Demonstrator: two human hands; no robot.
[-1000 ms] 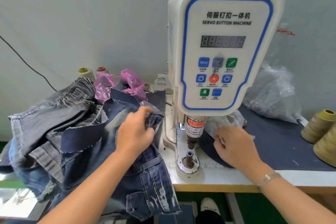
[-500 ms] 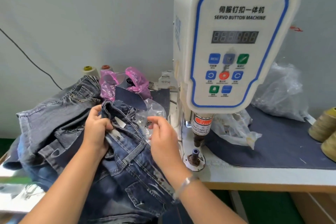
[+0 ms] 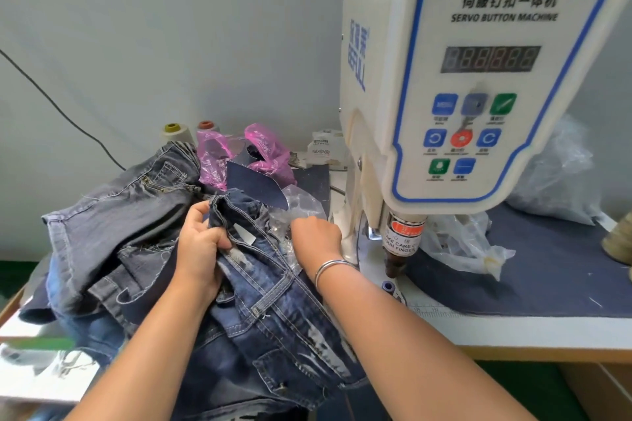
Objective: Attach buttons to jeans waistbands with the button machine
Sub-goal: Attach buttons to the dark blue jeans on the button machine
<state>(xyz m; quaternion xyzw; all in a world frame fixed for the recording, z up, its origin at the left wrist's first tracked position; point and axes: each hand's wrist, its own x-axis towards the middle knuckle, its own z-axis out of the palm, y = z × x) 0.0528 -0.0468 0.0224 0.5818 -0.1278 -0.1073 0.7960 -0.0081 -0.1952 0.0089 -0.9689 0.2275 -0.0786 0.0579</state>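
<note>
Both hands have left the machine bed and come together on the denim: a second ago the right hand (image 3: 316,237) lay flat on the navy cloth beside the press head, and now it reaches into the crumpled clear plastic bag (image 3: 295,207) just behind the waistband, knuckles up, fingers curled under. Whether it has pinched a button there I cannot tell, since the fingertips are hidden. The left hand (image 3: 201,244) clenches a fold of the dark blue, white-streaked jeans (image 3: 273,304), thumb over the doubled waistband edge, probably to keep the button spot exposed and the heavy cloth from sliding off the heap.

That pair lies on top of a pile of greyer jeans (image 3: 113,215) to the left of the white servo button machine (image 3: 478,85), well short of its lower die (image 3: 388,285), so nothing is under the punch yet.

The denim is thick and stiff, with raised double stitching, frayed raw edges and a white label showing inside the band. The plastic bag is thin, glossy and creased (it would rustle and give no resistance). The machine housing is smooth moulded plastic with a blue-trimmed panel; its brown metal punch (image 3: 396,263) hangs bare above the die.
</note>
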